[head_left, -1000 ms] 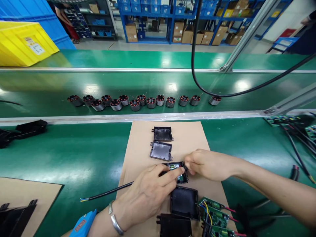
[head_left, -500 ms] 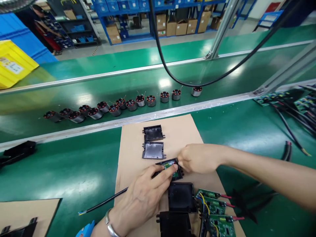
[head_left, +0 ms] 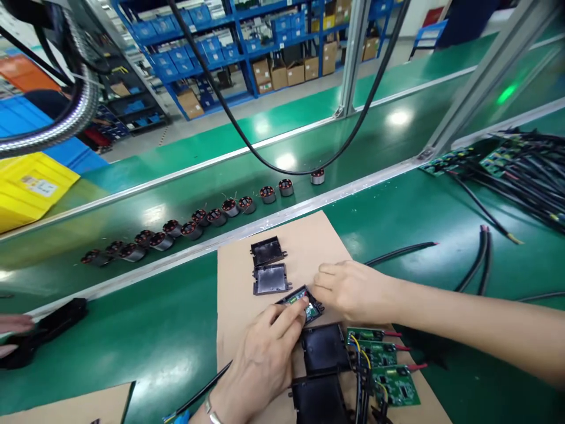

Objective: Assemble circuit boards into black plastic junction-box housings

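A small black plastic case (head_left: 316,308) with a green circuit board (head_left: 312,310) in it lies on the cardboard sheet. My left hand (head_left: 263,356) lies across it, gripping the case, with the index fingertip pressed on the board near a red wire. At the case's right end my right hand (head_left: 342,288) is closed in a pinch. A black cable (head_left: 401,251) runs out from behind that wrist, seemingly from the pinch; the fingertips are partly hidden. Another black cable (head_left: 203,391) leads out to the left from under my left hand.
Open black cases (head_left: 270,279) lie above and below on the cardboard (head_left: 233,318). Wired circuit boards (head_left: 394,386) sit at its lower right. Motor stators (head_left: 216,217) line the far strip. A cable (head_left: 282,171) hangs ahead. Another person's hand (head_left: 13,335) is at left, by black parts.
The view has shifted. My right hand has drawn back slightly from the case, and the cable behind its wrist now shows. Another person's hand has appeared at left.
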The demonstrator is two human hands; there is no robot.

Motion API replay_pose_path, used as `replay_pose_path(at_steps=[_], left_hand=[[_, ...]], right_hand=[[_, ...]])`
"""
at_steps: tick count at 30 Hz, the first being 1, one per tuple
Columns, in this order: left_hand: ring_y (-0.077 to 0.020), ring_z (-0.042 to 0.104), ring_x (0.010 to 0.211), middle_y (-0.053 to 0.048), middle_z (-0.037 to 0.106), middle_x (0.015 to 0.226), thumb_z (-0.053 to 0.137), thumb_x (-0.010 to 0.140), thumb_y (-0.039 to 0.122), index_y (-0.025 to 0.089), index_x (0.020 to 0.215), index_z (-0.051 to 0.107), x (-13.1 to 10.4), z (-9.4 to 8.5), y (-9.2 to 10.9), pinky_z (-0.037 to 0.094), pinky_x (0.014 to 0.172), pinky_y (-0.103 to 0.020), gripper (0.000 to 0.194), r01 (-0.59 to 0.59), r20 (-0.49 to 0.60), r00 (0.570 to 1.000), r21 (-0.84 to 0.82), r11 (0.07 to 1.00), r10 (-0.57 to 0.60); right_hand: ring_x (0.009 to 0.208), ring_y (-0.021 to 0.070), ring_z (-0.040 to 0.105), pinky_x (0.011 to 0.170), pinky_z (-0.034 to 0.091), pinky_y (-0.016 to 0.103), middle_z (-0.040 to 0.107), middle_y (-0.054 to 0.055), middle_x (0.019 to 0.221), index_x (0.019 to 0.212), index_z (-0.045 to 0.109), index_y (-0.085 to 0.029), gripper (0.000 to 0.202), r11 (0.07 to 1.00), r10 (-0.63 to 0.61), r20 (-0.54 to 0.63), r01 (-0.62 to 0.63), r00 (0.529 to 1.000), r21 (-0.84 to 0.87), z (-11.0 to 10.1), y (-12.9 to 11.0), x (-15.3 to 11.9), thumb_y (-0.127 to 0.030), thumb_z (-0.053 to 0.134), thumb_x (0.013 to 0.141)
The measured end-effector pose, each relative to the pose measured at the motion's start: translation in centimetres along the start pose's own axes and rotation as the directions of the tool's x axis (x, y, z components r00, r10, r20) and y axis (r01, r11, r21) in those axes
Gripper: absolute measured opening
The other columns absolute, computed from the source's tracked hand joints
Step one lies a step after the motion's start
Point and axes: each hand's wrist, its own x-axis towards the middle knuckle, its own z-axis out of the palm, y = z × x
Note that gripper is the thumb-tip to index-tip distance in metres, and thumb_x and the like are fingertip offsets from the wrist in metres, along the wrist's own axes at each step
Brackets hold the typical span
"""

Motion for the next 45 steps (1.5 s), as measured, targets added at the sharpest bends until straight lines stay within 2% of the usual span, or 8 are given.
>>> replay_pose_path(at_steps=[13, 18, 24, 30, 35, 37, 42, 45], left_hand=[[-0.0205, 0.044, 0.095, -0.004, 0.044, 0.141, 0.041, 0.076, -0.001, 0.013, 0.121, 0.051, 0.8, -0.7, 0.6, 0.047, 0.089, -0.037, 0.048, 0.049, 0.068, 0.997, -0.011, 0.999, -0.049], [-0.0176, 0.042, 0.113, -0.002, 0.035, 0.148, 0.043, 0.087, 0.005, 0.017, 0.141, 0.033, 0.0, 0.0, 0.0, 0.040, 0.102, -0.032, 0.056, 0.003, -0.079, 0.997, -0.112, 0.994, -0.012], [-0.0243, 0.039, 0.117, -0.012, 0.055, 0.120, 0.042, 0.080, 0.000, 0.013, 0.152, 0.015, -0.6, 0.7, 0.9, 0.040, 0.100, -0.040, 0.078, 0.117, -0.014, 0.993, -0.007, 0.993, -0.117], [-0.0223, 0.039, 0.119, -0.006, 0.040, 0.142, 0.044, 0.083, 0.005, 0.018, 0.149, 0.023, -0.3, -1.0, 0.8, 0.037, 0.100, -0.042, 0.070, 0.119, 0.021, 0.993, -0.106, 0.987, -0.117], [-0.0155, 0.049, 0.112, -0.002, 0.060, 0.119, 0.051, 0.088, 0.016, 0.020, 0.137, 0.038, -1.5, -3.0, -0.6, 0.039, 0.099, -0.034, 0.050, 0.210, -0.276, 0.905, -0.376, 0.903, -0.325], [-0.0151, 0.055, 0.097, -0.002, 0.063, 0.102, 0.054, 0.085, 0.016, 0.019, 0.118, 0.052, -1.8, -3.0, -0.9, 0.044, 0.087, -0.032, 0.033, 0.299, -0.266, 0.865, -0.408, 0.863, -0.426], [-0.0180, 0.054, 0.088, -0.005, 0.060, 0.093, 0.059, 0.081, 0.018, 0.015, 0.090, 0.061, -1.8, -1.7, -0.6, 0.044, 0.080, -0.033, 0.010, 0.370, -0.143, 0.881, -0.384, 0.846, -0.451], [-0.0173, 0.054, 0.087, -0.005, 0.059, 0.092, 0.057, 0.084, 0.017, 0.015, 0.090, 0.063, -1.6, -1.1, -0.5, 0.043, 0.077, -0.031, 0.009, 0.379, -0.134, 0.878, -0.391, 0.839, -0.459]], right_hand=[[0.077, 0.0198, 0.045, 0.064, 0.033, 0.033, 0.056, 0.009, 0.085, 0.087, 0.061, -0.009, 0.013, 0.987, -0.154, -0.101, 0.148, 0.983, -0.059, 2.6, 0.8, -0.2, -0.013, 0.049, 0.089], [0.084, 0.0191, 0.044, 0.075, 0.035, 0.034, 0.057, 0.009, 0.092, 0.105, 0.061, -0.010, 0.022, 0.997, -0.052, -0.198, 0.042, 0.979, -0.058, 3.4, 0.7, -1.3, -0.014, 0.042, 0.095], [0.081, 0.0181, 0.042, 0.075, 0.034, 0.033, 0.057, 0.009, 0.086, 0.098, 0.062, -0.009, 0.027, 0.993, -0.097, -0.254, 0.110, 0.962, 0.039, 3.9, 1.1, -1.1, -0.013, 0.036, 0.097], [0.082, 0.0172, 0.044, 0.076, 0.037, 0.032, 0.057, 0.008, 0.084, 0.090, 0.063, -0.011, 0.024, 0.984, -0.092, -0.205, 0.121, 0.974, 0.134, 3.2, 1.6, -0.8, -0.012, 0.040, 0.094], [0.092, 0.0160, 0.050, 0.085, 0.039, 0.029, 0.061, 0.006, 0.092, 0.097, 0.066, -0.015, 0.016, 0.940, 0.106, -0.080, -0.073, 0.991, 0.332, -0.2, 1.1, 0.4, -0.020, 0.052, 0.093], [0.092, 0.0162, 0.051, 0.083, 0.040, 0.029, 0.062, 0.004, 0.089, 0.090, 0.065, -0.016, 0.013, 0.947, 0.194, 0.003, -0.188, 0.981, 0.259, -1.2, 0.5, 2.1, -0.022, 0.054, 0.092], [0.091, 0.0294, 0.058, 0.074, 0.045, 0.036, 0.065, 0.015, 0.088, 0.084, 0.064, -0.008, 0.035, 0.948, 0.305, 0.201, -0.316, 0.931, 0.026, -1.2, -1.7, 6.8, -0.031, 0.081, 0.064], [0.090, 0.0330, 0.061, 0.075, 0.047, 0.040, 0.064, 0.021, 0.094, 0.097, 0.065, -0.003, 0.034, 0.934, 0.356, 0.275, -0.349, 0.893, -0.076, -1.2, -2.8, 8.1, -0.021, 0.074, 0.070]])
